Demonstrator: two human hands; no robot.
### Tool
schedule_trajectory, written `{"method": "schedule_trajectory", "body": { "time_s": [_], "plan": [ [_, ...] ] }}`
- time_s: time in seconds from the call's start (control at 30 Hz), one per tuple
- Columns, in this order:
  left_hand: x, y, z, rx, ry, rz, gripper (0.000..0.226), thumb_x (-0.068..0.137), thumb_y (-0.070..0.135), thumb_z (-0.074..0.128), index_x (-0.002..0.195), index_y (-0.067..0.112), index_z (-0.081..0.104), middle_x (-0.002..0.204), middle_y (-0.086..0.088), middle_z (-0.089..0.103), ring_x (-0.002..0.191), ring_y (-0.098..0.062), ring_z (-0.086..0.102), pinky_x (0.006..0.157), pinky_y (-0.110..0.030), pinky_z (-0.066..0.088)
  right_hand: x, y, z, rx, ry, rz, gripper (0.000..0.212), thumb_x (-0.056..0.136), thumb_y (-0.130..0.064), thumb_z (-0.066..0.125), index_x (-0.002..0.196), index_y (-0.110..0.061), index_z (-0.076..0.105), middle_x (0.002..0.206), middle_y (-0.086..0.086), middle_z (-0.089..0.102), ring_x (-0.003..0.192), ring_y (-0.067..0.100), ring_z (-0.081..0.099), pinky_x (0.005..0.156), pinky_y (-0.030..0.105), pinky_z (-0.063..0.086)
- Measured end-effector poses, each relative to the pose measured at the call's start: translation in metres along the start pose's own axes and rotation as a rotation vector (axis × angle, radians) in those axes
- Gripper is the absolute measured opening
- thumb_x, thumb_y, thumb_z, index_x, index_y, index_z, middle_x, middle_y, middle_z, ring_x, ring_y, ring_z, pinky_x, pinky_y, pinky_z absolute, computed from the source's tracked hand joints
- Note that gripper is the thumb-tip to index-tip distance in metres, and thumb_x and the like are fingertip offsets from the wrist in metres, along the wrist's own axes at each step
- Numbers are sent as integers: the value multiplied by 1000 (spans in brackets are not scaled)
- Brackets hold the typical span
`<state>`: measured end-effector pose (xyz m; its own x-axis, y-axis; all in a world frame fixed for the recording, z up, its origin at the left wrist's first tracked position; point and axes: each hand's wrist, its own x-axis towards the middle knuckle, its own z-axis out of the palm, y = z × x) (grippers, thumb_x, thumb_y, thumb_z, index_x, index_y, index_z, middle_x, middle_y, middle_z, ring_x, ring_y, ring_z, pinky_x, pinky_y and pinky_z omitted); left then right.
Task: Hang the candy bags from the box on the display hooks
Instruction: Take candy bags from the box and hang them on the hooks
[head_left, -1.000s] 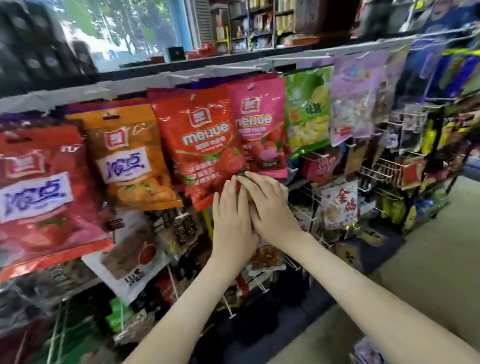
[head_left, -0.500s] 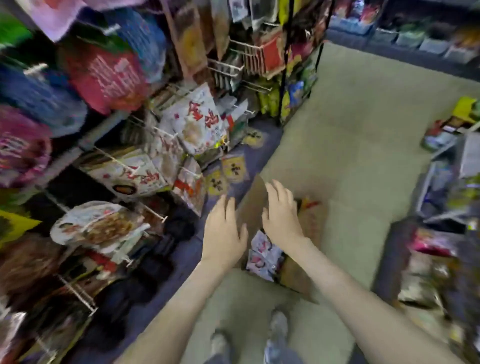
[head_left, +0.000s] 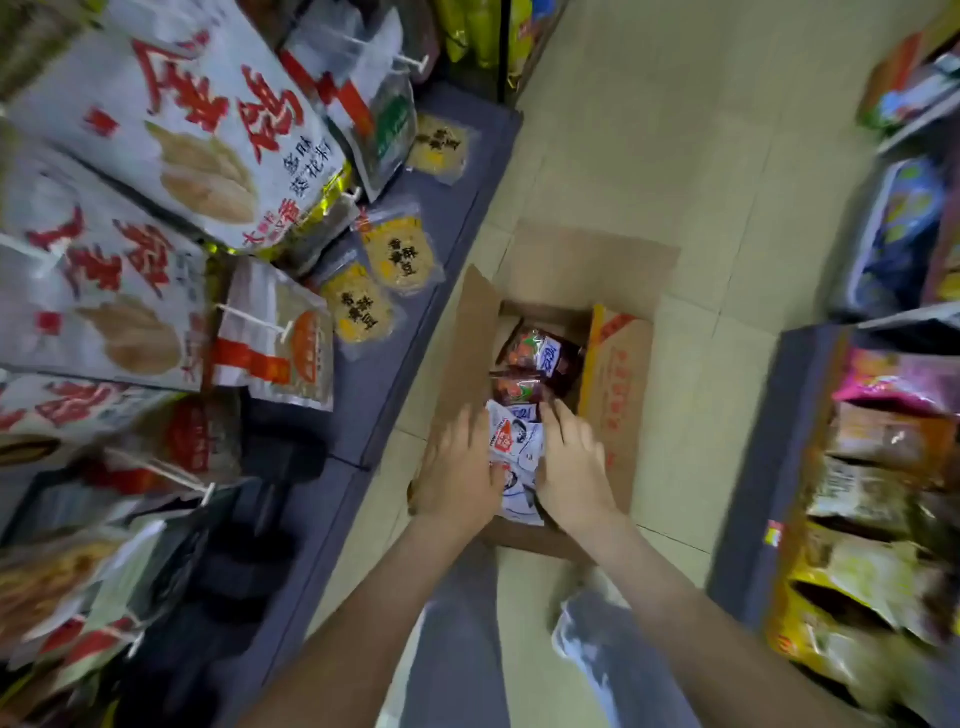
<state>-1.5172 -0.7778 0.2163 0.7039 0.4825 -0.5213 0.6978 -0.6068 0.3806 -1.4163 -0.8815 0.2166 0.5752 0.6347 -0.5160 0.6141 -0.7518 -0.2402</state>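
An open cardboard box (head_left: 618, 384) stands on the floor below me. Inside lie white candy bags (head_left: 517, 447) at the near end and dark red candy bags (head_left: 540, 364) behind them. My left hand (head_left: 460, 467) reaches down at the left side of the white bags, fingers spread and straight. My right hand (head_left: 569, 457) is at their right side, fingers extended and touching them. Both hands are blurred; neither visibly grips a bag. Display hooks (head_left: 254, 317) with hanging snack bags fill the rack on the left.
Large white snack bags (head_left: 171, 119) hang on the left rack above a grey base shelf (head_left: 395, 332) with yellow packets. Another shelf of bags (head_left: 878, 499) stands at the right. My legs and a shoe (head_left: 582, 634) are below the box.
My view swung from the red bags on the upper hooks down to the floor. Both hands left the hanging bags and dropped into the box, onto the white candy bags.
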Motion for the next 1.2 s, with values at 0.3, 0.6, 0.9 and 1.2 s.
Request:
{"method": "schedule_trajectory", "body": {
  "time_s": [0.3, 0.6, 0.9, 1.2],
  "plan": [
    [118, -38, 135, -249, -61, -164, 71, 95, 31, 52, 153, 18, 13, 157, -5, 21, 142, -24, 26, 116, -37, 25, 129, 58, 143, -68, -60, 65, 80, 72, -15, 76, 142, -9, 38, 145, 10, 41, 128, 28, 44, 100, 41, 37],
    [222, -47, 270, -267, -45, -288, 75, 97, 31, 45, 152, 21, -5, 160, -2, 1, 147, -21, 6, 118, -41, 20, 278, 125, 243, -176, -219, -135, 78, 90, -5, 50, 149, -5, -2, 156, 13, 5, 144, 27, 8, 116, 31, 14],
    [269, -52, 309, -162, -93, -317, 88, 89, 34, 56, 153, 16, -2, 159, -14, -2, 146, -31, 4, 118, -47, 13, 312, 127, 297, -127, -106, 97, 78, 93, -25, 48, 150, -13, -3, 158, 10, 3, 146, 24, -1, 112, 57, -8],
    [252, 9, 295, -24, -259, -240, 98, 86, 43, 58, 151, 21, -12, 159, -11, -12, 146, -28, -11, 118, -44, -5, 257, 171, 243, -426, -5, 38, 92, 79, -27, 60, 151, -19, 3, 156, 10, 22, 144, 27, 19, 105, 52, -24]
  ]
}}
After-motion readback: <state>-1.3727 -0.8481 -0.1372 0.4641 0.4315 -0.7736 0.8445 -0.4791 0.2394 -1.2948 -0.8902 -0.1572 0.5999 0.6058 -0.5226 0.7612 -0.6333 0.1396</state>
